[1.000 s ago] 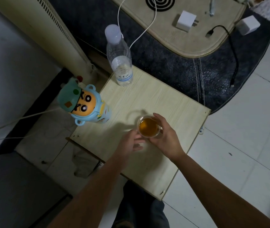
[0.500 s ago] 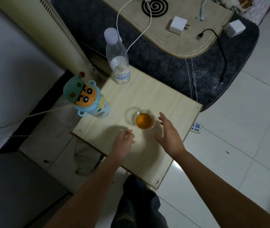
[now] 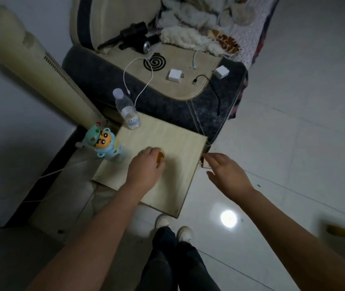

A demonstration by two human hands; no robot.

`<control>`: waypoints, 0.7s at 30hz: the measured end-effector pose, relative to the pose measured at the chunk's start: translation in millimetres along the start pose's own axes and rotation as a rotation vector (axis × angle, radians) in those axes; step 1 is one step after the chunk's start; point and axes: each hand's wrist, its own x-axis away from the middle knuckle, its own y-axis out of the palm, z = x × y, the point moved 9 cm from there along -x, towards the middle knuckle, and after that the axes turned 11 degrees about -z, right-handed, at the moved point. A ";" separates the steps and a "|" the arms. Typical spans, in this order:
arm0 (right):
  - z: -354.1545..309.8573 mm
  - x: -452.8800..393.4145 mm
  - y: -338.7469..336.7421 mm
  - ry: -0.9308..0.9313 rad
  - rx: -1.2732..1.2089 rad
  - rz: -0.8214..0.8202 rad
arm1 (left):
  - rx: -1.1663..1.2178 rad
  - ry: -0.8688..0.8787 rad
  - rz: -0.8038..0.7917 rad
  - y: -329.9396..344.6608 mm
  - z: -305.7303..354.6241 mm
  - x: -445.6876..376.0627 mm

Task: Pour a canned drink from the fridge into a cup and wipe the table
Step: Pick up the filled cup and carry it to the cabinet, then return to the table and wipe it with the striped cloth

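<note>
Covering the cup (image 3: 160, 156), the left hand (image 3: 146, 167) moved in; right hand (image 3: 226, 172) fingers spread, empty.

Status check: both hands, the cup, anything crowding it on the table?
Left hand open above the cup, contact unclear. Right hand open, off the table edge. Cup holds amber drink. Cartoon figure and water bottle stand apart.

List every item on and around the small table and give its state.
cup: upright, holds amber drink, partly hidden by left hand
right hand: open, beyond table edge
water bottle: upright, capped
cartoon figure: standing at table's left edge
</note>
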 end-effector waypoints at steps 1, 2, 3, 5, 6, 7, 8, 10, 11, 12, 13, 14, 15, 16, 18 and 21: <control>2.8 13.1 -10.6 0.018 0.021 0.014 | -0.079 0.066 0.016 -8.8 19.6 1.5; 5.0 26.0 -21.9 0.034 0.035 0.035 | -0.137 0.120 0.026 -15.8 38.0 3.0; 7.6 38.2 -33.0 0.051 0.053 0.063 | -0.182 0.170 0.037 -22.2 55.7 4.4; 13.0 62.7 -50.3 0.101 0.091 0.106 | -0.247 0.269 0.040 -31.1 89.7 9.7; 16.4 74.1 -57.8 0.131 0.105 0.123 | -0.287 0.322 0.028 -33.1 106.1 12.5; 20.3 85.2 -64.4 0.164 0.112 0.138 | -0.330 0.372 0.025 -34.3 120.6 15.5; 23.8 96.0 -70.1 0.199 0.113 0.154 | -0.368 0.419 0.032 -35.9 134.5 18.8; 30.4 117.3 -78.6 0.266 0.099 0.185 | -0.416 0.518 0.021 -35.7 159.5 25.3; 33.7 128.3 -82.5 0.303 0.089 0.201 | -0.434 0.575 0.016 -35.1 171.2 29.0; 36.1 139.7 -85.9 0.344 0.079 0.218 | -0.453 0.628 0.013 -32.9 181.6 32.6; 38.0 151.4 -88.6 0.388 0.070 0.235 | -0.465 0.678 0.010 -30.9 191.8 36.0; 39.5 163.4 -90.6 0.430 0.063 0.253 | -0.471 0.725 0.004 -29.0 201.6 39.3; 40.8 175.6 -91.4 0.474 0.053 0.269 | -0.469 0.772 -0.002 -26.5 211.5 42.7; 41.9 188.2 -90.8 0.517 0.039 0.283 | -0.463 0.820 -0.007 -24.1 221.4 46.4; 42.6 214.9 -87.7 0.607 0.002 0.310 | -0.469 0.903 -0.022 -17.0 240.9 54.1; 40.2 260.2 -77.5 0.758 -0.039 0.348 | -0.486 1.020 -0.058 0.6 271.2 70.0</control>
